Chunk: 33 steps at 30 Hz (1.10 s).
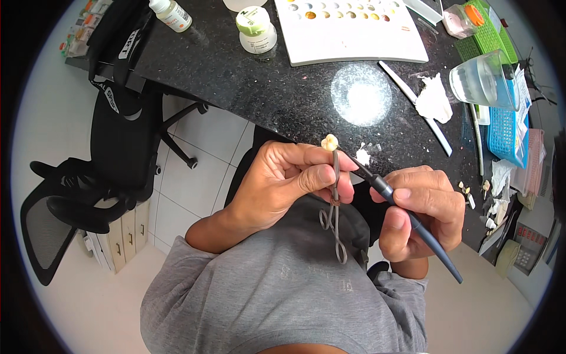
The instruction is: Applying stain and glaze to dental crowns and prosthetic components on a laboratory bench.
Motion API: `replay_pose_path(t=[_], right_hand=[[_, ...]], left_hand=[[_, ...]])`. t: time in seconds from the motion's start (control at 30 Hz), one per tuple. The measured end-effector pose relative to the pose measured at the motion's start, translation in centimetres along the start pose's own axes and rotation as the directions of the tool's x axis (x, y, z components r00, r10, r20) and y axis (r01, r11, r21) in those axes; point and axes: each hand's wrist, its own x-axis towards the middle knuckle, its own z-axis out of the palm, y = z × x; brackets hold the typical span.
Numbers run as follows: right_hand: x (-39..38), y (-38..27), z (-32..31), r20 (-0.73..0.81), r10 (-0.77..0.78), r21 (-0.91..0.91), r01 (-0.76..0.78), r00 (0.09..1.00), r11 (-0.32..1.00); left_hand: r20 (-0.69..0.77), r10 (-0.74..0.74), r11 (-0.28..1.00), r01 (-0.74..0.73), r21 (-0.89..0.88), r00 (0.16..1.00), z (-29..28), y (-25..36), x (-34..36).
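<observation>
My left hand (268, 183) is closed around a pair of thin metal locking forceps (338, 233), its ring handles hanging down below the fingers. At the upper end of the forceps sits a small yellowish-white dental crown (329, 142), just above my left fingertips. My right hand (433, 203) grips a slim dark blue brush (424, 231) like a pen, with thumb and fingers pressed on its shaft. The brush's thin dark tip points up and left toward the crown, beside my left fingers. Whether the tip touches the crown cannot be made out.
On the black speckled table (236, 88) lie a white palette (354, 50) with coloured dabs, a lidded jar (257, 35), a dropper bottle (171, 15), a crumpled tissue (434, 100) and a clear cup (480, 81). Blue (504, 138) and green baskets stand right; an office chair (124, 135) left.
</observation>
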Motion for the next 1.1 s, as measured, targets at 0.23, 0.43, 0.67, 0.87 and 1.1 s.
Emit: replay_pose_path(t=[0.23, 0.43, 0.67, 0.87, 1.1], right_hand=[[0.00, -0.02, 0.05, 0.012, 0.008, -0.005, -0.008, 1.000, 1.000], [0.14, -0.01, -0.02, 0.022, 0.008, -0.017, -0.007, 1.000, 1.000], [0.18, -0.09, -0.04, 0.035, 0.024, 0.003, -0.024, 0.999, 1.000], [0.23, -0.08, -0.04, 0.028, 0.024, -0.019, -0.023, 0.999, 1.000], [0.21, -0.14, 0.09, 0.017, 0.036, 0.000, -0.036, 0.999, 0.999]], left_hand=[[-0.006, 0.008, 1.000, -0.008, -0.010, 1.000, -0.02, -0.12, 0.05], [0.005, 0.011, 1.000, -0.011, -0.019, 1.000, -0.12, -0.19, 0.06], [0.004, 0.000, 1.000, 0.000, -0.030, 1.000, -0.09, -0.15, 0.01], [0.065, -0.038, 0.994, 0.044, -0.095, 0.997, -0.31, 0.15, -0.07], [0.064, -0.036, 0.996, 0.041, -0.078, 0.997, -0.18, 0.09, -0.01]])
